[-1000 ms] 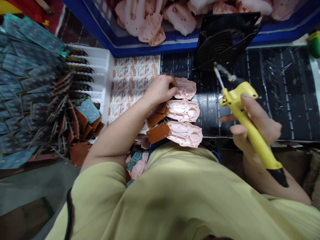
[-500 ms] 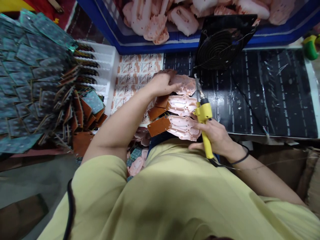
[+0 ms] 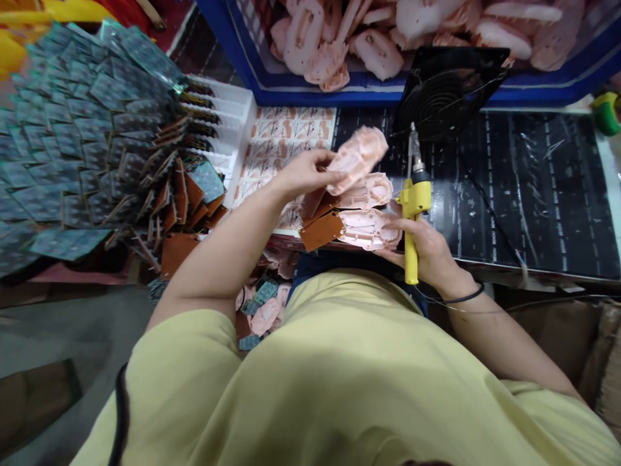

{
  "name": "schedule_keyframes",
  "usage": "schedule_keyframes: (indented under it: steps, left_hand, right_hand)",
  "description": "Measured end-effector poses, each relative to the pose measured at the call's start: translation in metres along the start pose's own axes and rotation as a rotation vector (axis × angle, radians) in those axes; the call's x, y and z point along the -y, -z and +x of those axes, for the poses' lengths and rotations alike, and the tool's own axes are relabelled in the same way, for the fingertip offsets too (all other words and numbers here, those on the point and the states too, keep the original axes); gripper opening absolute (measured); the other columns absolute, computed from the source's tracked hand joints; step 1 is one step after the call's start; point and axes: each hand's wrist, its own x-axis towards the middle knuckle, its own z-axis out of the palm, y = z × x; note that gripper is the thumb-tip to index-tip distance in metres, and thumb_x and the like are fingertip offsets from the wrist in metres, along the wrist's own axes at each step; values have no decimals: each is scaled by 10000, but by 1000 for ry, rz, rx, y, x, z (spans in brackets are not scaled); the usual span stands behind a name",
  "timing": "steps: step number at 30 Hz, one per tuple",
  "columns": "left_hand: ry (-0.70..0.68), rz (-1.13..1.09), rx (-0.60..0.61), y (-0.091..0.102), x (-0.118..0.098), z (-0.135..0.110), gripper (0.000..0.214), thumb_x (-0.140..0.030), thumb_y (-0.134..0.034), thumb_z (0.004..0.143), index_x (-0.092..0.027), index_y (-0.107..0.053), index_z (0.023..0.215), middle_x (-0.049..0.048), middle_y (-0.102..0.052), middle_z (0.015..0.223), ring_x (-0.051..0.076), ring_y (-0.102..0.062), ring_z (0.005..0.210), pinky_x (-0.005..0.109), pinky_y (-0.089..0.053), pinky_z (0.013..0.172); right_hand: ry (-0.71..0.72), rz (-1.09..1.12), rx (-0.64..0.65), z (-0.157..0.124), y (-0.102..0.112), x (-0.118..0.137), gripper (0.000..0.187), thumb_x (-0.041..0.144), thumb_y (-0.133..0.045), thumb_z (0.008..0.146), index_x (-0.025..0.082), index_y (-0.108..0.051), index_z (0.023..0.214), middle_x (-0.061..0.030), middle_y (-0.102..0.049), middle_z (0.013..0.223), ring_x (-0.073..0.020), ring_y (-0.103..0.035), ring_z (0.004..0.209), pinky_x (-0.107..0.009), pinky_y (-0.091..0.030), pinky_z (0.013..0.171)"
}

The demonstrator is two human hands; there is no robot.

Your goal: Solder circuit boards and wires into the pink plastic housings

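My left hand [image 3: 303, 175] grips a pink shell [image 3: 359, 155] at 10 o'clock of the soldering iron [image 3: 412, 207] clenched in my right hand [image 3: 429, 252]. Risk: the near tip may scorch the shell's plastic.

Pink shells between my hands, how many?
3 shells: one raised in the left hand, one below it, one nearest, by the right hand gripping the soldering iron. Others may hide.
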Motion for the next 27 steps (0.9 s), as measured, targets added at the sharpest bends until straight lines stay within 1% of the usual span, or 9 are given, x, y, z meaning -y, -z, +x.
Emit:
schedule_keyframes:
  steps: [3,7,10,13,17,20,22,25,27]
  left_hand:
    - [-21,205,120,-8,-18,-8,740,-525,-737,731,-112,-638,1337,157,-670,1336,328,-647,1204,428,-492,1086]
    - [-103,226,222,-14,-23,-24,983,-597,-772,712,-156,-463,1535,170,-586,1491,368,-587,1328,438,-459,1130]
    - [-158,236,181,-14,-13,-50,1107,-568,-801,702,-210,-311,1628,165,-470,1616,384,-494,1445,470,-385,1204]
    - [-60,300,98,-6,-3,-93,1121,-539,-782,735,-202,-242,1659,176,-392,1669,400,-419,1508,512,-323,1247]
    - [91,337,-8,21,4,-170,985,-566,-692,812,-172,-325,1637,169,-424,1654,364,-451,1501,473,-337,1254]
    - [179,334,-24,46,12,-229,870,-598,-642,836,-207,-444,1588,137,-569,1547,328,-582,1385,438,-439,1185]
    - [238,337,10,59,20,-259,787,-603,-641,835,-274,-520,1540,90,-659,1453,311,-663,1266,438,-505,1108]
    - [301,335,73,66,33,-282,637,-618,-643,838,-328,-647,1404,24,-736,1341,298,-716,1128,433,-548,1008]
    - [329,334,145,59,39,-278,544,-615,-609,879,-291,-717,1303,31,-770,1269,288,-731,1067,400,-554,945]
  right_hand:
    - [-47,-11,-16,-1,0,-4,576,403,-818,857,250,-532,1334,-113,-731,1195,-284,-745,1034,-398,-626,883]
    - [-105,-31,27,-2,2,-8,602,466,-814,853,252,-528,1338,-120,-721,1261,-297,-749,1093,-394,-634,902]
    - [-61,10,37,2,-3,-5,624,491,-814,849,257,-519,1345,-124,-714,1288,-293,-751,1093,-389,-639,897]
    - [76,65,52,15,-21,7,614,465,-822,848,258,-522,1343,-91,-750,1155,-262,-771,962,-354,-645,808]
    - [268,195,68,42,-66,45,485,417,-766,908,233,-551,1302,-76,-751,1035,-231,-755,875,-324,-627,743]
    - [396,308,249,60,-102,76,291,340,-681,974,232,-606,1234,-71,-739,1053,-205,-740,938,-309,-620,795]
    - [435,338,312,66,-118,88,274,342,-690,968,241,-630,1215,-77,-731,1137,-204,-729,1031,-308,-621,836]
    - [397,349,271,66,-120,86,368,428,-748,923,245,-623,1217,-71,-737,1117,-212,-738,995,-315,-629,822]
    - [311,336,193,62,-108,74,393,456,-752,916,235,-595,1200,-69,-744,1046,-219,-753,921,-330,-637,803]
